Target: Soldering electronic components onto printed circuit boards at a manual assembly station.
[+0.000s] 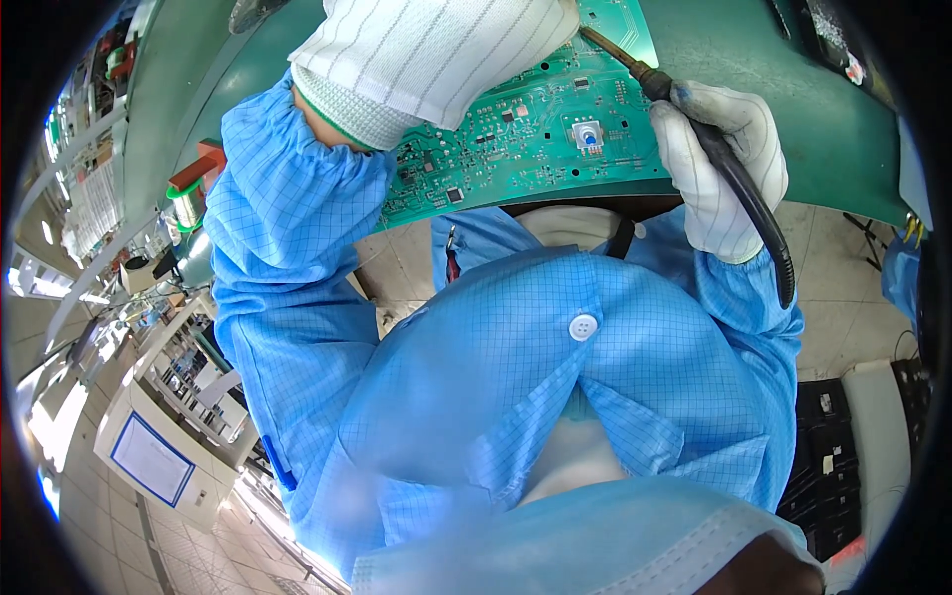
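A green circuit board (535,159) with many small parts lies before me, reaching over the table's near edge. A soldering iron (724,164) with a black handle is gripped in my gloved right hand (729,149); its brown tip points up and left to the board's far part. My gloved left hand (436,50) is bent over the board's left side, its finger ends close to the iron's tip. Those fingers look drawn together, but whatever they hold is hidden. Nearer me, a blue and white square component (587,137) stands on the board.
The green table (793,129) curves round the board. A spool of wire (185,208) with a red piece (198,164) sits beyond my left sleeve. At the upper right lies a dark object (833,45). Black bins (823,466) are at the lower right.
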`<state>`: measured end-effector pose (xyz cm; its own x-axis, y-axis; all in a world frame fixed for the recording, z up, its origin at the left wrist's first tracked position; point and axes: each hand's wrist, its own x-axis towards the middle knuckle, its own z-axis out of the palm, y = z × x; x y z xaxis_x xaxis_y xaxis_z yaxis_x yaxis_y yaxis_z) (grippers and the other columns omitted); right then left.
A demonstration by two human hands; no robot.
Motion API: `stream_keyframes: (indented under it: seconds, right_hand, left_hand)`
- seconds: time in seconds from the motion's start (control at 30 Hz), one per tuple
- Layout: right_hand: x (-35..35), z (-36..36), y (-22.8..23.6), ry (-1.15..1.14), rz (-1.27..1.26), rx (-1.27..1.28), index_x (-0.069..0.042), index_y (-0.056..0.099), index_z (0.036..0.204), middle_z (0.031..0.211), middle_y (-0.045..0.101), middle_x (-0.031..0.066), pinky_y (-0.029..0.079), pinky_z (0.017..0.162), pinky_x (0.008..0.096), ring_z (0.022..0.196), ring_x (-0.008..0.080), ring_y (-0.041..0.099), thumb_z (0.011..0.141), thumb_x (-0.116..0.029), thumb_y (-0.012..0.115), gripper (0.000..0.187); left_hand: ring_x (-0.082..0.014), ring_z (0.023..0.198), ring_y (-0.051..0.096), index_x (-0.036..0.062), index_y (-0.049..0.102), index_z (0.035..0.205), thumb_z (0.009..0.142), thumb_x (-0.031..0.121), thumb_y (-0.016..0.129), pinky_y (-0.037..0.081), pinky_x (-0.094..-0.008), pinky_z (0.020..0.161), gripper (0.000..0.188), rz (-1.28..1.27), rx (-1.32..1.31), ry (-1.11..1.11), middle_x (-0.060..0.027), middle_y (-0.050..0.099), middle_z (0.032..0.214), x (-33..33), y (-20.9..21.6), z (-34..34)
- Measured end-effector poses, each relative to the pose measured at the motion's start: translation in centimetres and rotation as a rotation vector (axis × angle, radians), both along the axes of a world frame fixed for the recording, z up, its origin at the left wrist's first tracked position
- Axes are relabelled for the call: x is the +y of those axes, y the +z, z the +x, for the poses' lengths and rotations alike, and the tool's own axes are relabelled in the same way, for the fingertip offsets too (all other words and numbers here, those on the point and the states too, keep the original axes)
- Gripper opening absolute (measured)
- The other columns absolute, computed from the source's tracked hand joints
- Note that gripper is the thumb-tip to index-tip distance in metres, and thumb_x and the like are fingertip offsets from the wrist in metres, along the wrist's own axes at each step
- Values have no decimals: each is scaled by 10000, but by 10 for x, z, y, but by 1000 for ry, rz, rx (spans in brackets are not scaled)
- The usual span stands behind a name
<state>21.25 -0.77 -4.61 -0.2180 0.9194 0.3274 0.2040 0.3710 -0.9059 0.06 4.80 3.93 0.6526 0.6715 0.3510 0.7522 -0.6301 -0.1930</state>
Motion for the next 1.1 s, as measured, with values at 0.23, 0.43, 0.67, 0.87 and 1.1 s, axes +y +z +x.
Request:
stream_keyframes:
  seconds: [0.23,0.43,0.67,0.87,1.1]
  right_hand:
    - [1,0,-2,12,5,30,5,615,988,943,634,95,524,611,219,698,102,624,788,20,733,233]
    - [0,-2,-1,-4,8,24,6,616,981,951,631,95,523,610,220,698,99,622,783,21,736,232]
    - [0,-4,3,0,42,-23,8,616,984,956,631,98,520,610,218,693,98,621,783,18,737,234]
    - [0,-2,0,16,45,-21,7,614,992,968,632,100,519,612,217,686,96,619,787,13,738,239]
    - [0,-3,-2,10,34,5,8,614,980,964,634,97,513,608,217,690,97,616,786,22,730,226]
  left_hand:
    - [-272,640,597,71,603,783,710,143,671,493,-361,589,123,-59,-59,14,-104,564,682,0,-2,-3]
    - [-288,664,601,62,614,793,758,188,664,490,-375,603,140,-269,-52,188,-118,566,680,-6,2,-14]
    - [-362,726,607,19,604,801,826,440,656,479,-419,634,425,-613,-271,493,-197,607,734,-5,-9,-17]
    - [-387,728,602,2,596,786,822,506,646,478,-427,634,508,-638,-214,505,-214,604,719,-3,-28,-22]
    - [-393,728,593,-2,607,802,810,507,653,466,-440,640,512,-683,-173,425,-219,598,707,3,-31,-27]
